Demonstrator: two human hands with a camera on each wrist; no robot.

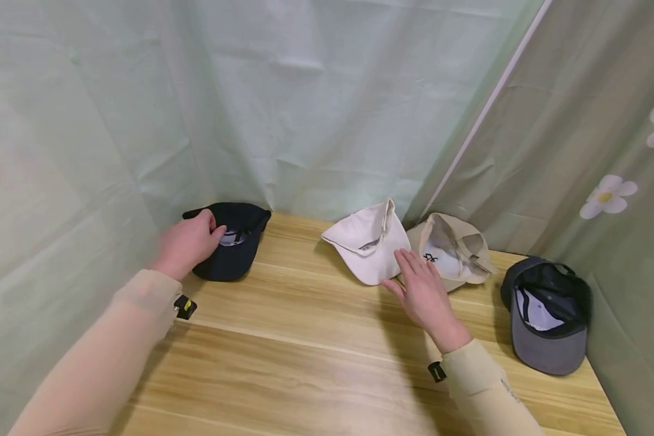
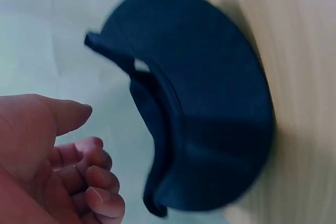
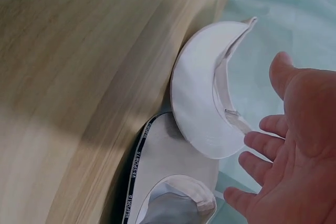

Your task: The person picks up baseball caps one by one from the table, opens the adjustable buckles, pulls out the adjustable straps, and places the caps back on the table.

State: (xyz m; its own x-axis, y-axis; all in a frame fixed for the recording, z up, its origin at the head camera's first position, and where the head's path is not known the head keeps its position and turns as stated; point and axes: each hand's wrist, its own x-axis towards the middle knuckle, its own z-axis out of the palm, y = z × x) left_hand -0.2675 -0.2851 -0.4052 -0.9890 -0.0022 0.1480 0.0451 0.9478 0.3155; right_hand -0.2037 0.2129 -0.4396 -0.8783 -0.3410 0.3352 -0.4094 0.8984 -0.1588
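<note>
Over the navy cap (image 1: 237, 251) at the back left, my left hand (image 1: 191, 242) has its fingers loosely bent. In the left wrist view a gap shows between that hand (image 2: 37, 156) and the cap's brim (image 2: 220, 87), with nothing in its grasp. My right hand (image 1: 422, 293) stretches out with straight, spread fingers, its fingertips overlapping the edge of the white cap (image 1: 370, 260). Seen from the right wrist, the palm (image 3: 299, 166) holds nothing. A beige cap (image 1: 463, 236) sits just right of the white one, whose brim overlaps it.
A dark cap with a grey brim (image 1: 550, 348) lies at the right end of the wooden table (image 1: 283, 363). Pale green curtains (image 1: 316, 109) hang behind and along the left, and a flowered one (image 1: 567, 151) hangs on the right.
</note>
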